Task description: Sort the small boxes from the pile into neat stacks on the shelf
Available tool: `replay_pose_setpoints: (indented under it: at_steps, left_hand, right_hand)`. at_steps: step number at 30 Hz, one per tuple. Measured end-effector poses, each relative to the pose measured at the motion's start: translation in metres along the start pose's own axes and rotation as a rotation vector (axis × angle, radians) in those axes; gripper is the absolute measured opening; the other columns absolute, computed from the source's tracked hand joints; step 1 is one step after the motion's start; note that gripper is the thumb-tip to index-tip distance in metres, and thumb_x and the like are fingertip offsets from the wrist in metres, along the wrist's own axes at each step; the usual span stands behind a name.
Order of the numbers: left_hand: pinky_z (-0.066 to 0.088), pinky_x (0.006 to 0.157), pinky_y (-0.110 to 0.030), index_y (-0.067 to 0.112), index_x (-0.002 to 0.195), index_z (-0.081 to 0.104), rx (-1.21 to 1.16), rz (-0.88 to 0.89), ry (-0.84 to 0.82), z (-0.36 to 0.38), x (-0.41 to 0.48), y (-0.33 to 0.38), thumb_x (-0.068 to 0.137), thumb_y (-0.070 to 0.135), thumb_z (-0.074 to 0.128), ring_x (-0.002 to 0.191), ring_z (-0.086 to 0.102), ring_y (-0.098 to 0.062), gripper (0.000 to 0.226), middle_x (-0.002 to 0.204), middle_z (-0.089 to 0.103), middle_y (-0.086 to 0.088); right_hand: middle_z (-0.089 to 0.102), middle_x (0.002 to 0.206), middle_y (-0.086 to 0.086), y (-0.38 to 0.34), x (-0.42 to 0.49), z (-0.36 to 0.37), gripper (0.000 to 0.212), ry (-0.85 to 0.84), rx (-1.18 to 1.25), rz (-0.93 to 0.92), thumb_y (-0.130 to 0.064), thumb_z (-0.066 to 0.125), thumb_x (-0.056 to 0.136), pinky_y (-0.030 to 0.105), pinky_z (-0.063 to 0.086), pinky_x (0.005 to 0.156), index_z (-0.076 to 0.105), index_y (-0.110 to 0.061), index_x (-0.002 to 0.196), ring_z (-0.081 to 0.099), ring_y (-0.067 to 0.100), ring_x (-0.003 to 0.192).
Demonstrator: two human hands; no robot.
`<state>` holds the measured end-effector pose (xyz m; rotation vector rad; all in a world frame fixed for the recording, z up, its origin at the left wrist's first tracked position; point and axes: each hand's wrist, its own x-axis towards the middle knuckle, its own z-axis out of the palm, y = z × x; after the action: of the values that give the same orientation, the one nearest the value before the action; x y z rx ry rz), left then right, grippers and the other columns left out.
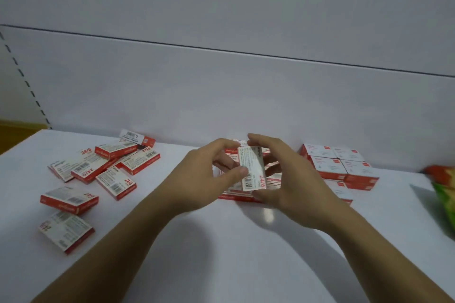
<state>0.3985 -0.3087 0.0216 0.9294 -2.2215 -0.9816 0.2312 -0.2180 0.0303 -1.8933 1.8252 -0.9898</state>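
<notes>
A small red-and-white box (252, 172) marked 24/6 is held upright between both hands above the middle of the white shelf (221, 241). My left hand (206, 174) pinches its left edge with thumb and fingers. My right hand (288, 179) holds its top and bottom from the right. Behind and below it lies a low stack of like boxes (236, 195), partly hidden by my hands. A loose pile of boxes (98, 167) is scattered at the left.
Neat stacks of red-and-white boxes (339, 165) stand at the right against the back wall. A green and orange packet (445, 194) lies at the right edge. The shelf's left end (22, 142) drops off beside a yellow surface.
</notes>
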Motion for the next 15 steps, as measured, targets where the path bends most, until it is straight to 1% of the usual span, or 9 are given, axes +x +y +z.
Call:
replay_pose_setpoints:
  at_steps: [1,2,4,6,7,9,11,13,15]
  left_hand:
    - [0.051,0.069,-0.013,0.037,0.116,0.054,-0.104,-0.030,0.004,0.006,-0.001,0.003,0.086,0.036,0.065,0.081,0.065,0.003,0.032,0.088,0.071,0.017]
    - [0.055,0.070,-0.019,0.032,0.113,0.056,-0.197,-0.065,0.005,0.011,-0.002,0.006,0.087,0.029,0.066,0.078,0.068,-0.001,0.028,0.085,0.072,0.012]
    - [0.059,0.070,-0.028,0.025,0.111,0.057,-0.324,-0.126,0.008,0.018,-0.003,0.009,0.088,0.019,0.064,0.078,0.071,-0.010,0.025,0.087,0.074,0.007]
    - [0.057,0.062,-0.027,0.022,0.111,0.057,-0.425,-0.188,0.011,0.021,-0.002,0.010,0.088,0.016,0.064,0.079,0.072,-0.014,0.025,0.094,0.074,0.003]
    - [0.057,0.062,-0.027,0.020,0.111,0.057,-0.476,-0.211,0.018,0.022,-0.001,0.009,0.088,0.014,0.065,0.080,0.072,-0.016,0.025,0.096,0.074,0.001]
    - [0.059,0.070,-0.034,0.016,0.110,0.057,-0.546,-0.234,0.043,0.023,0.001,0.007,0.087,0.011,0.066,0.081,0.072,-0.020,0.025,0.095,0.074,-0.003]
    - [0.059,0.074,-0.038,0.014,0.109,0.056,-0.577,-0.227,0.062,0.026,0.001,0.006,0.086,0.010,0.066,0.083,0.072,-0.023,0.026,0.097,0.074,-0.005]
    - [0.057,0.067,-0.035,0.013,0.109,0.055,-0.604,-0.207,0.065,0.030,0.001,0.004,0.085,0.011,0.067,0.083,0.072,-0.024,0.028,0.097,0.074,-0.005]
    - [0.055,0.059,-0.030,0.014,0.110,0.054,-0.629,-0.184,0.058,0.032,-0.001,0.003,0.083,0.011,0.068,0.082,0.071,-0.026,0.030,0.097,0.074,-0.005]
  right_hand:
    - [0.049,0.126,-0.027,0.000,-0.004,0.000,0.086,-0.009,0.019,-0.016,-0.010,0.081,0.071,0.013,0.049,0.080,0.037,-0.041,0.138,0.055,-0.004,0.100]
    - [0.049,0.127,-0.025,0.002,-0.007,0.003,0.084,-0.008,0.037,-0.033,-0.008,0.079,0.072,0.014,0.049,0.082,0.038,-0.037,0.139,0.055,-0.003,0.103]
    - [0.043,0.136,-0.020,0.006,-0.012,0.009,0.082,0.028,0.073,-0.042,-0.004,0.076,0.073,0.017,0.048,0.088,0.039,-0.034,0.140,0.052,-0.001,0.113]
    - [0.037,0.142,-0.018,0.010,-0.014,0.015,0.081,0.086,0.126,-0.013,-0.006,0.075,0.074,0.026,0.050,0.093,0.038,-0.034,0.140,0.051,0.003,0.118]
    - [0.042,0.139,-0.017,0.011,-0.015,0.016,0.079,0.112,0.178,0.021,-0.006,0.076,0.074,0.030,0.052,0.091,0.039,-0.035,0.138,0.055,0.005,0.114]
    - [0.058,0.120,-0.017,0.014,-0.017,0.015,0.072,0.140,0.315,0.107,-0.006,0.076,0.075,0.034,0.057,0.082,0.045,-0.036,0.132,0.064,0.007,0.097]
    - [0.065,0.103,-0.015,0.017,-0.020,0.014,0.060,0.153,0.424,0.156,-0.007,0.076,0.076,0.037,0.059,0.076,0.053,-0.037,0.122,0.068,0.010,0.081]
    - [0.068,0.096,-0.013,0.020,-0.022,0.019,0.046,0.174,0.466,0.204,-0.010,0.075,0.078,0.041,0.058,0.074,0.060,-0.035,0.114,0.068,0.018,0.072]
    - [0.070,0.092,-0.005,0.018,-0.022,0.023,0.034,0.231,0.540,0.229,-0.008,0.071,0.082,0.040,0.059,0.070,0.064,-0.028,0.109,0.069,0.024,0.069]
